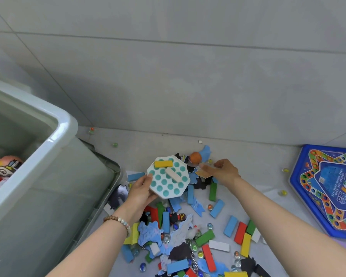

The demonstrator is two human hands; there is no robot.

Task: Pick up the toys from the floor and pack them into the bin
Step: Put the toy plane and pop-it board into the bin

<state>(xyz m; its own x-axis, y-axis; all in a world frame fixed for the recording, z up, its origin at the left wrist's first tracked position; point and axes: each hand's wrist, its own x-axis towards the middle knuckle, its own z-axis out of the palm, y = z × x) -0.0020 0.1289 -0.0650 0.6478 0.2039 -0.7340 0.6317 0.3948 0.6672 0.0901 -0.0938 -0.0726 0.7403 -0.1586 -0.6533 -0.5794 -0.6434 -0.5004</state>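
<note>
- Blocks lie nearest, a heap of painted wooden ones on the floor at six o'clock, mixed with glass marbles and blue puzzle pieces. How would those handle?
- The wood is stiff and light, I judge; take the pieces across their long sides, several at once. The marbles are slick and will roll, so scoop rather than pinch. The puzzle pieces look thin and flat, so slide a nail under an edge.
- And the hands?
- Apart. The left hand, at the pile's ten o'clock, grips an octagonal dotted board by its near edge, thumb on top, roughly level above the floor. A yellow block and a white block ride loose on it.
- Risky?
- Likely. The board looks rigid and light, but nothing holds those two; a tilt would shed them. Keep it flat, or support it from below.
- The right hand?
- At one o'clock, low over the pile's far edge, fingers closed on a flat tan piece. An orange ball sits just beside it, at that hand's ten o'clock.
- Where does everything go?
- The bin stands open at nine o'clock, near the left hand, a plush toy already inside. A blue game board lies on the floor at three o'clock, well apart, by the wall.
</note>
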